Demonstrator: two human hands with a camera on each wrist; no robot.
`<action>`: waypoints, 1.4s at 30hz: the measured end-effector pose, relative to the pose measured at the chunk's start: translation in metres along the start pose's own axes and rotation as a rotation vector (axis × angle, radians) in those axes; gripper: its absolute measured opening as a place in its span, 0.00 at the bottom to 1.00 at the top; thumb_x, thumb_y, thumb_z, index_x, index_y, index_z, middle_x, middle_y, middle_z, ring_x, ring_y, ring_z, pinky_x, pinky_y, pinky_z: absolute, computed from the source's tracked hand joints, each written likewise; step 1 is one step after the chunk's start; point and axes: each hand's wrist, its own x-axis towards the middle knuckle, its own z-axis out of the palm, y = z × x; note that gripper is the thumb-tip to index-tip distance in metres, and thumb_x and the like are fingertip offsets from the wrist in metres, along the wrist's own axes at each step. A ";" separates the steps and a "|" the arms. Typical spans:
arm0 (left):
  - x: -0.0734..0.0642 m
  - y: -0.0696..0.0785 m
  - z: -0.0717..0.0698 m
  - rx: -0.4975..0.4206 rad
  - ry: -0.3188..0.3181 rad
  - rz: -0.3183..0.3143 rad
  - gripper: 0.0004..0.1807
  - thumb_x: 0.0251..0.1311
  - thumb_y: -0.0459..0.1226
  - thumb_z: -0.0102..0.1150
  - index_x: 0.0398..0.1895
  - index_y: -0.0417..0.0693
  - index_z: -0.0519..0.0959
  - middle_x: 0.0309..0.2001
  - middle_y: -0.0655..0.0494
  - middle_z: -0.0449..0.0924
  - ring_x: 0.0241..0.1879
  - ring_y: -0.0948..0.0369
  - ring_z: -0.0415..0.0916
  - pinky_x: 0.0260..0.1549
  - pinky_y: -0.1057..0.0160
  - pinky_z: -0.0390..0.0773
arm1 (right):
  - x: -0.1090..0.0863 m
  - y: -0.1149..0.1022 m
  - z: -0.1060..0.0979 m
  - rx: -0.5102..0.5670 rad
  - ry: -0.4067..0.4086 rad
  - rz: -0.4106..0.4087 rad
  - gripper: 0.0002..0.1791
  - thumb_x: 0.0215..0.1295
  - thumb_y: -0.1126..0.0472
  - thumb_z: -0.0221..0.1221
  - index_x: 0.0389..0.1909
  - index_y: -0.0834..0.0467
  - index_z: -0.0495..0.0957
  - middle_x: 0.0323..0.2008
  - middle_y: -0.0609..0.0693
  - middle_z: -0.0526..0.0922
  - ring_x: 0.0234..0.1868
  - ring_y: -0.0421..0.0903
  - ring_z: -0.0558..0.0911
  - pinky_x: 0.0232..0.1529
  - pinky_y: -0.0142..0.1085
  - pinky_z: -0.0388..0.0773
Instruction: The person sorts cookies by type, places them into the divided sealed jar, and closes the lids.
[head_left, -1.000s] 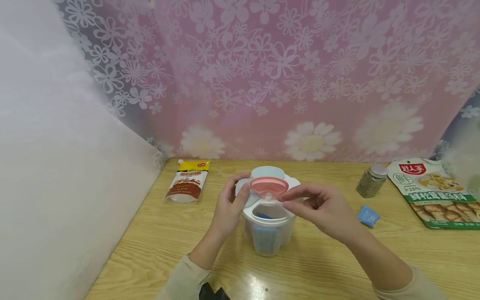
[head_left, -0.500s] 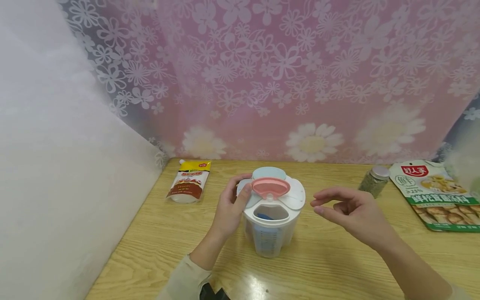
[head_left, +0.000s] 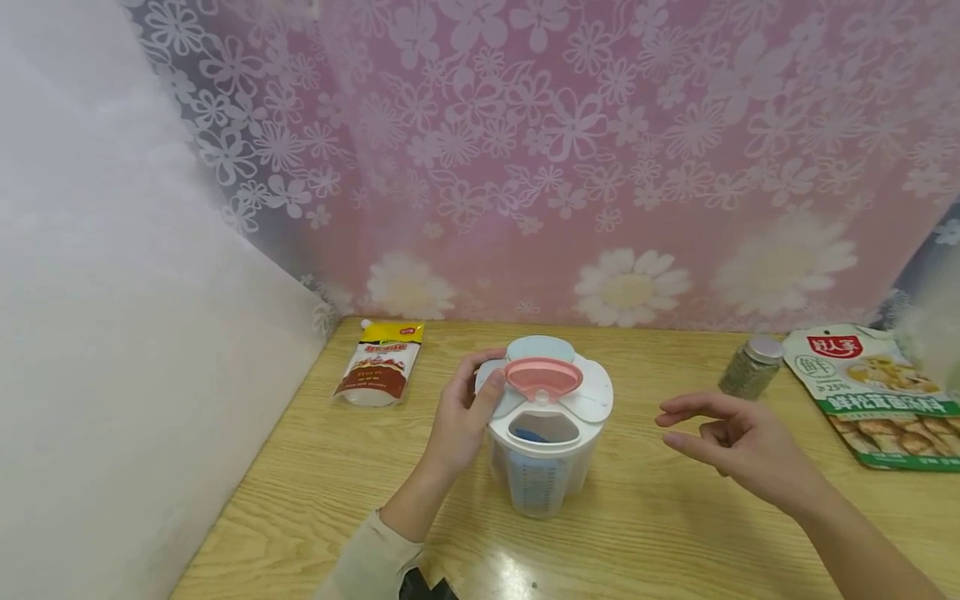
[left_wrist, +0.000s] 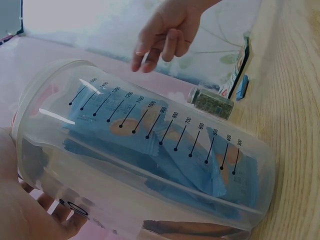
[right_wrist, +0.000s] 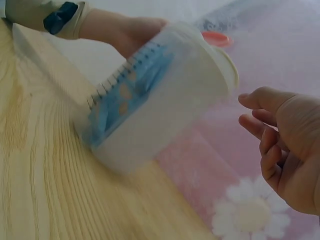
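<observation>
A clear divided storage canister (head_left: 551,467) stands on the table, its white top fitted with separate flap lids. The pink lid (head_left: 543,377) is raised, leaving the front compartment's opening uncovered. Blue sachets (left_wrist: 165,145) lie inside that compartment. My left hand (head_left: 465,412) grips the canister's left side, thumb on top by the pink lid. To the right, my right hand (head_left: 738,446) hovers above the table, fingers loosely bent and holding nothing. A loose blue sachet (left_wrist: 242,87) lies on the table in the left wrist view; the right hand hides it in the head view.
A spouted pouch (head_left: 381,364) lies at the back left. On the right are a glass jar of dried herbs (head_left: 752,368) and a large green-and-white food packet (head_left: 873,396). A floral curtain (head_left: 480,167) hangs behind the table, and a white wall (head_left: 150,292) bounds the left.
My right hand has moved right and down, away from the canister's top, and now covers the loose blue sachet in the head view. The left hand keeps its hold.
</observation>
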 end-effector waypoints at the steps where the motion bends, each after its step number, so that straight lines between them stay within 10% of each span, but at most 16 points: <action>1: 0.000 0.000 0.000 0.002 -0.001 0.004 0.19 0.75 0.41 0.49 0.64 0.45 0.70 0.62 0.43 0.72 0.55 0.58 0.74 0.53 0.66 0.78 | -0.001 0.004 -0.002 -0.006 -0.008 0.003 0.15 0.66 0.68 0.63 0.53 0.60 0.79 0.42 0.37 0.86 0.14 0.47 0.63 0.14 0.37 0.64; 24: -0.001 0.000 0.000 -0.001 -0.004 0.002 0.20 0.75 0.42 0.49 0.65 0.45 0.70 0.64 0.46 0.70 0.56 0.59 0.73 0.53 0.66 0.78 | -0.023 0.089 -0.043 0.024 -0.243 -0.010 0.27 0.66 0.73 0.60 0.66 0.62 0.71 0.56 0.34 0.81 0.14 0.47 0.63 0.14 0.36 0.66; 31: 0.000 0.001 0.000 0.011 -0.002 0.000 0.19 0.76 0.42 0.48 0.64 0.47 0.70 0.65 0.49 0.70 0.58 0.59 0.72 0.56 0.66 0.77 | -0.031 0.104 -0.052 0.012 -0.261 0.045 0.31 0.66 0.71 0.61 0.69 0.64 0.66 0.13 0.51 0.64 0.12 0.47 0.59 0.14 0.36 0.66; 42: 0.000 0.000 0.000 0.013 0.002 -0.008 0.19 0.76 0.42 0.48 0.65 0.46 0.70 0.65 0.49 0.70 0.59 0.59 0.72 0.56 0.65 0.76 | -0.035 0.121 -0.055 -0.074 -0.180 0.147 0.36 0.64 0.66 0.65 0.72 0.61 0.63 0.12 0.52 0.59 0.11 0.48 0.57 0.13 0.36 0.65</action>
